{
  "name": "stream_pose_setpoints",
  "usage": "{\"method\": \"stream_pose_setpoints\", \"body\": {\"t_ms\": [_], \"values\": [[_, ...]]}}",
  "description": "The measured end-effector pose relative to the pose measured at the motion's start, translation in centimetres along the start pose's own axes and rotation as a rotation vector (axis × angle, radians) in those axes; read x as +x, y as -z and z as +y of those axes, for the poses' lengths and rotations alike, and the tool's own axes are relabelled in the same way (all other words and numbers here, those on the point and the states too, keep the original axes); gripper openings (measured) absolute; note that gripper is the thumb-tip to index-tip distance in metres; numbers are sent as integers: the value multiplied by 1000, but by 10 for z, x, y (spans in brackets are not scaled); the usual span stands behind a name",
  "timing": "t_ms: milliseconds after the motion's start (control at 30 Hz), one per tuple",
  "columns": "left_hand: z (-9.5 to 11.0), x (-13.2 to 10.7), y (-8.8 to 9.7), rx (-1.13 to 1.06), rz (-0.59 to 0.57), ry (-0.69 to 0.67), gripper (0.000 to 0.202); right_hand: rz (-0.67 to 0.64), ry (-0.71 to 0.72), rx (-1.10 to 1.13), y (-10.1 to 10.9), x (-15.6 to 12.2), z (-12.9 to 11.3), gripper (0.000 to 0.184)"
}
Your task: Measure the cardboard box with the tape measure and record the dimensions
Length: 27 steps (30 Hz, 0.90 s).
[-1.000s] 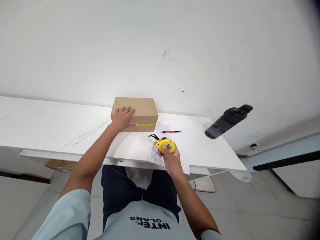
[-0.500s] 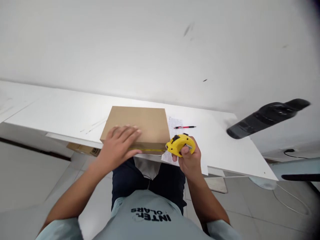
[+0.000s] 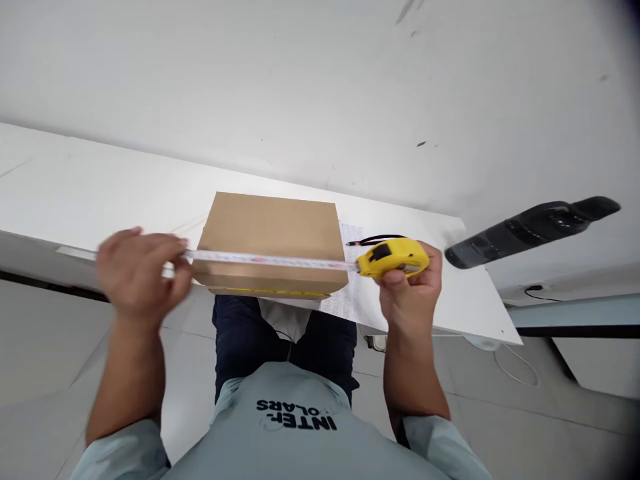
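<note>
A brown cardboard box [image 3: 270, 230] lies on the white table [image 3: 100, 193] near its front edge. My right hand [image 3: 410, 293] is closed round a yellow tape measure [image 3: 393, 258] just right of the box. Its blade [image 3: 265, 259] is drawn out leftward above the box's front part. My left hand [image 3: 137, 270] pinches the blade's end to the left of the box, off the table's edge. A printed paper sheet [image 3: 350, 293] sticks out from under the box's right side.
A dark bottle-like object [image 3: 530, 228] hangs into view at the right, above the table's corner. A cable [image 3: 537, 293] runs along the wall and floor at right. My legs sit under the table edge. The white wall is close behind the table.
My left hand left the box top and pulled the tape's end out to the left. My right hand moved right and up with the tape measure. The pen is no longer visible.
</note>
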State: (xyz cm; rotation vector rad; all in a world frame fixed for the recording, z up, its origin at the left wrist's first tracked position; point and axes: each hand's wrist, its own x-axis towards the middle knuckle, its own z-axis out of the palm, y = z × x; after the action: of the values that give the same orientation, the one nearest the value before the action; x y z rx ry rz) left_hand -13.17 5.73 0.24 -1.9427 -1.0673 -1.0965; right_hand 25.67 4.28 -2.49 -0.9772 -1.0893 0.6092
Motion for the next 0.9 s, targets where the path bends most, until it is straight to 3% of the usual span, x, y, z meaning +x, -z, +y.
{"method": "stream_pose_setpoints", "body": {"t_ms": [100, 167, 267, 367, 500, 900], "values": [[-49, -37, -9, 117, -64, 216, 27, 35, 3, -55, 26, 10, 24, 61], [-58, -55, -10, 50, -94, 274, 26, 15, -37, -107, 33, 5, 32, 62], [-41, -64, -2, -140, -123, 318, 33, -17, -68, -187, 31, -8, 35, 65], [-13, -58, 9, -297, -234, 328, 46, -26, -55, -215, 25, -15, 34, 66], [10, -50, 10, -336, -355, 272, 62, -10, -44, -208, 24, -14, 37, 68], [11, -55, 2, -255, -314, 292, 73, -10, -79, -191, 23, -14, 35, 65]]}}
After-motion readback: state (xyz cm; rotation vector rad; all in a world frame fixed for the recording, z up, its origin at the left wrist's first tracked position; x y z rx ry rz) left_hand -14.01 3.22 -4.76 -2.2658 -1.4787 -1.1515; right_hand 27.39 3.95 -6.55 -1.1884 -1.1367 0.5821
